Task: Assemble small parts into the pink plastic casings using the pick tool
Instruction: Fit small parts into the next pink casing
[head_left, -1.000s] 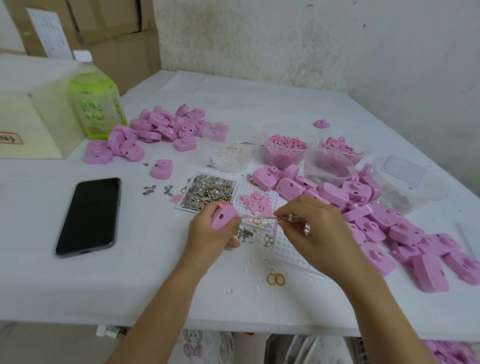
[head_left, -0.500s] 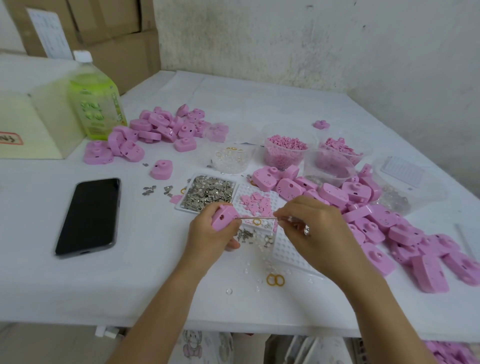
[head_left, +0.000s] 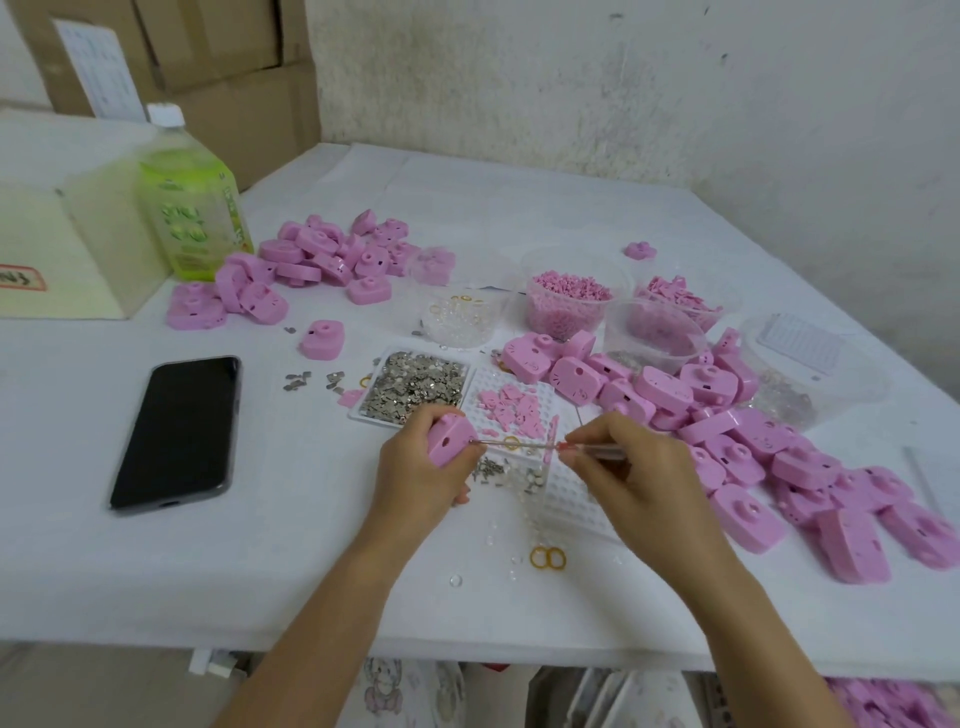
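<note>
At the near middle of the tabletop (head_left: 260, 545), the left hand (head_left: 421, 467) curls its fingers round one pink casing (head_left: 451, 439), a smooth, rounded block of moulded plastic with a small dark hole in the face turned toward three o'clock. The right hand (head_left: 634, 478) pinches the pick tool (head_left: 493, 442) between thumb and fingertips near its clear handle. The thin metal shaft lies almost level, its long axis running three to nine o'clock, and its tip meets the casing at or just beside that hole. The casing thus lies at nine o'clock from the right hand, so I judge any push would go straight along the shaft. Whether a part rides on the tip is too small to tell. At twelve o'clock from the left hand sits a white tray (head_left: 366, 387) of glinting metal bits (head_left: 415, 384), and a loose heap of casings (head_left: 727, 421) spreads toward three o'clock.
</note>
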